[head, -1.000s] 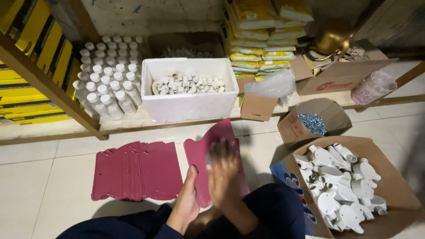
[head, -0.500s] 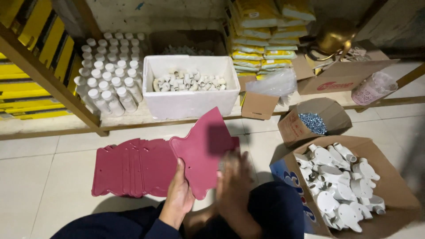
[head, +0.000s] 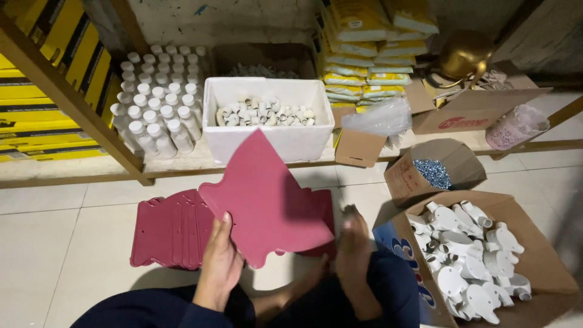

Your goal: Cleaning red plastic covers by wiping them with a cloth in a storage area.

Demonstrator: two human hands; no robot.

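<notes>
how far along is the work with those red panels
Done: a row of red panels lies fanned out on the floor tiles. In hand: the left hand holds up one red panel by its lower edge; the right hand is blurred beside it, empty as far as can be seen. Left: the box of white fittings and the box of screws sit untouched.

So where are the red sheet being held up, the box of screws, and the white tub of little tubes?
red sheet point(head: 267, 200), head view, middle of its flat face.
box of screws point(head: 463, 159), head view, bare cardboard flap at the back.
white tub point(head: 267, 141), head view, its front wall.
</notes>
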